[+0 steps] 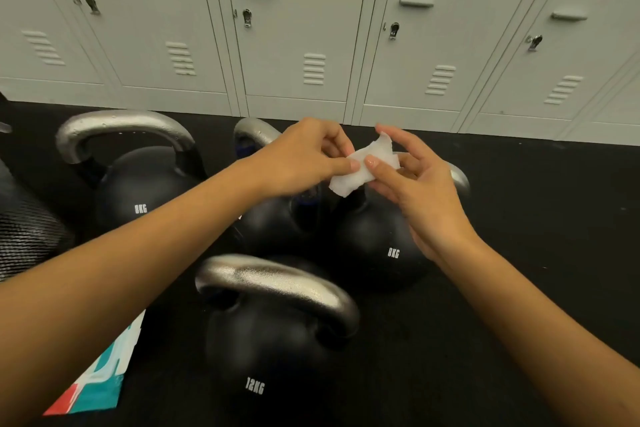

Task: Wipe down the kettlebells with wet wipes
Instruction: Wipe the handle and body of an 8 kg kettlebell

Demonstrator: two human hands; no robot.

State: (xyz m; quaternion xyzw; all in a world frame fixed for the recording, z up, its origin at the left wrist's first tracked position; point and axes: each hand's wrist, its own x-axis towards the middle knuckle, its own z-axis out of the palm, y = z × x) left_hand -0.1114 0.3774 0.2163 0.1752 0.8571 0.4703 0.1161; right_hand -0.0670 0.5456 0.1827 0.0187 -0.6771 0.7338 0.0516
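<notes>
Both my hands hold a folded white wet wipe (360, 170) in the air above the kettlebells. My left hand (301, 156) pinches its left edge and my right hand (412, 184) pinches its right side. Several black kettlebells with silver handles stand on the floor: a 12KG one (273, 340) nearest me, an 8KG one (138, 191) at the left, another 8KG one (374, 246) under my right hand, and one (273, 225) in the middle, partly hidden by my left arm.
A teal, white and red wipes packet (100, 381) lies on the black floor (536, 218) at the lower left. A dark mesh object (24, 229) sits at the left edge. Grey lockers (311, 28) line the back.
</notes>
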